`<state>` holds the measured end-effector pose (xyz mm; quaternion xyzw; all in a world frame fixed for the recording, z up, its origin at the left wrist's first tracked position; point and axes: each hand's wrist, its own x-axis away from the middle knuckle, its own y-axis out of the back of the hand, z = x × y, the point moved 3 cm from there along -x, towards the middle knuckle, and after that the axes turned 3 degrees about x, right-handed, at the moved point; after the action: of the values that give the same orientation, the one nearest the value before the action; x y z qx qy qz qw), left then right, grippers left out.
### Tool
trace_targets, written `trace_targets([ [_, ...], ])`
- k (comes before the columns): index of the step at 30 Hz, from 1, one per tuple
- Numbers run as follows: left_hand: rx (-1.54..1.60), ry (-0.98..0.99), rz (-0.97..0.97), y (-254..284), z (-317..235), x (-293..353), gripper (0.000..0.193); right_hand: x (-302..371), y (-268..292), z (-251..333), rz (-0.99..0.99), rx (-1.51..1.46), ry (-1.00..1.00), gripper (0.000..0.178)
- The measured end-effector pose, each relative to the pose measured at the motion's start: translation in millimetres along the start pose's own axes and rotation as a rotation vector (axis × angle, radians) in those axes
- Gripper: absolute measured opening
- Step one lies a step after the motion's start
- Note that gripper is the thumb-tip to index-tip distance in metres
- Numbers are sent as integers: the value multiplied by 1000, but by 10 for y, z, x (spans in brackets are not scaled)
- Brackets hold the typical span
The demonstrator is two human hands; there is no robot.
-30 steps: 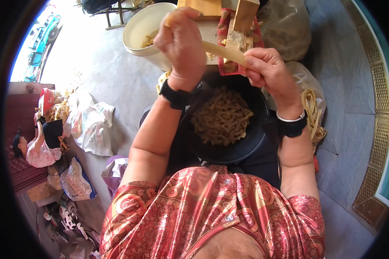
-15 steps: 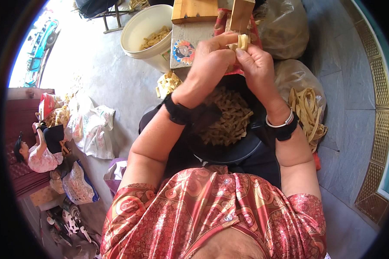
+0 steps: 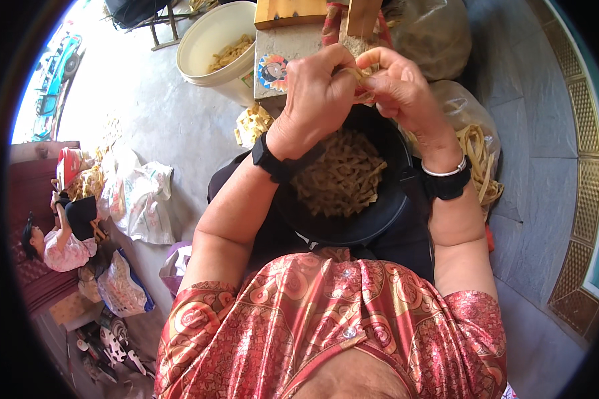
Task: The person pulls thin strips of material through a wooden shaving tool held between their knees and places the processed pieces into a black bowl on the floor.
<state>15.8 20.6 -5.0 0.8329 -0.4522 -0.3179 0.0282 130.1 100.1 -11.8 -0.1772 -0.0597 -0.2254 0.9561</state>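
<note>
Fingers of my left hand [image 3: 316, 100] and my right hand [image 3: 409, 96] meet above the far edge of a basin. Between them they pinch a pale yellow, soft strip [image 3: 362, 74], mostly covered by the fingers. Both hands are closed on it. Below, a dark round basin [image 3: 400, 209] sits at my lap. Many short, brownish-yellow knotted pieces [image 3: 346, 174] lie heaped in it. Just beyond my hands stands an upright wooden block [image 3: 363, 18] with red cloth beside it.
A white bucket [image 3: 188, 56] with similar pieces stands at the far left, beside a block-like stand [image 3: 279, 48] bearing a wooden board [image 3: 289, 13]. Long strips [image 3: 476, 156] spill from a clear bag [image 3: 462, 103] at right. Another person [image 3: 63, 243] sits far left, near white bags [image 3: 143, 199].
The strip stood up as a folded piece between my fingertips; now it is lower and largely covered. My right hand has turned, its fingers curling over. The view has shifted slightly.
</note>
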Motion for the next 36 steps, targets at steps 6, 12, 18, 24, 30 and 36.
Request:
trace_targets([
  [6,171,382,107,21,68,-14,6,27,68,-14,-15,203,177,13],
  [12,-51,155,-37,94,-13,-39,4,-16,71,-125,49,-383,65,11],
  [18,-131,92,367,159,-101,-89,12,-62,62,-94,-73,-96,154,13],
  [24,322,391,472,140,-33,-99,25,-29,62,34,-75,-10,264,18],
  [30,990,581,382,286,67,-54,33,87,327,136,-34,52,385,10],
  [36,-40,228,476,373,51,-155,31,53,273,80,-114,373,320,11],
])
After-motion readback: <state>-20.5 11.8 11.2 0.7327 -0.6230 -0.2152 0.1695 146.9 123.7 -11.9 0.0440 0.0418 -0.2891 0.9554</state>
